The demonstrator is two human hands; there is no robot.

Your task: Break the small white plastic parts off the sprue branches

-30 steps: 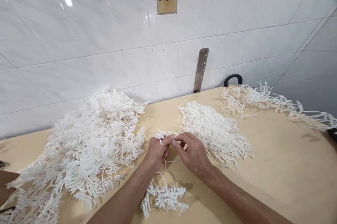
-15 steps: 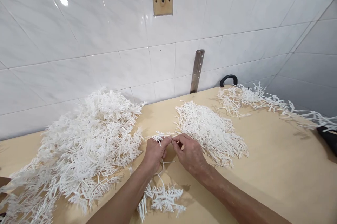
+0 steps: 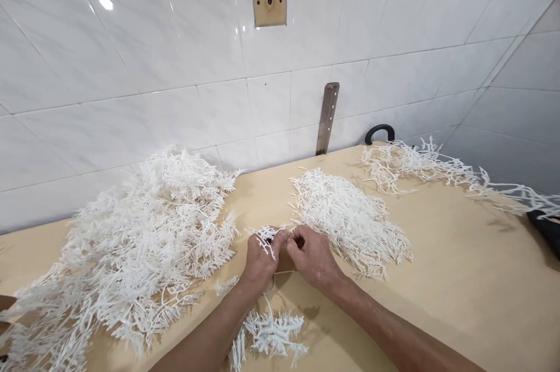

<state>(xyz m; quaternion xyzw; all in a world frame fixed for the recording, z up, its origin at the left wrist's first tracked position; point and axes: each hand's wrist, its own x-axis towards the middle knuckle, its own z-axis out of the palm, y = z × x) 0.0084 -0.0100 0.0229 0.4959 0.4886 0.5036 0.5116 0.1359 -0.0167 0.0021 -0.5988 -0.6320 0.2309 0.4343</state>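
Note:
My left hand (image 3: 262,252) is closed around a white branched plastic sprig (image 3: 266,238), whose thin twigs stick out over the thumb and knuckles. A thin stem runs down from below this hand to a feathery white cluster (image 3: 280,331) near my left forearm. My right hand (image 3: 310,252) pinches at the sprig, its thumb and forefinger meeting the left fingertips. What lies between those fingertips is too small to make out. Just right of the hands is a heap of short white pieces (image 3: 350,217). A bigger pile of white branched sprigs (image 3: 149,244) spreads out to the left.
Bare branching white stems (image 3: 420,162) lie at the table's far right. Behind them a black curved handle (image 3: 380,132) rises, and a black object (image 3: 545,235) sits at the right edge. A metal bracket (image 3: 328,118) stands against the tiled wall (image 3: 175,69) behind the table (image 3: 472,279).
Both hands stay together but have turned slightly, the left wrist shifting a little right. More of the sprig's twigs now show over the left hand, and the hanging stem has shifted.

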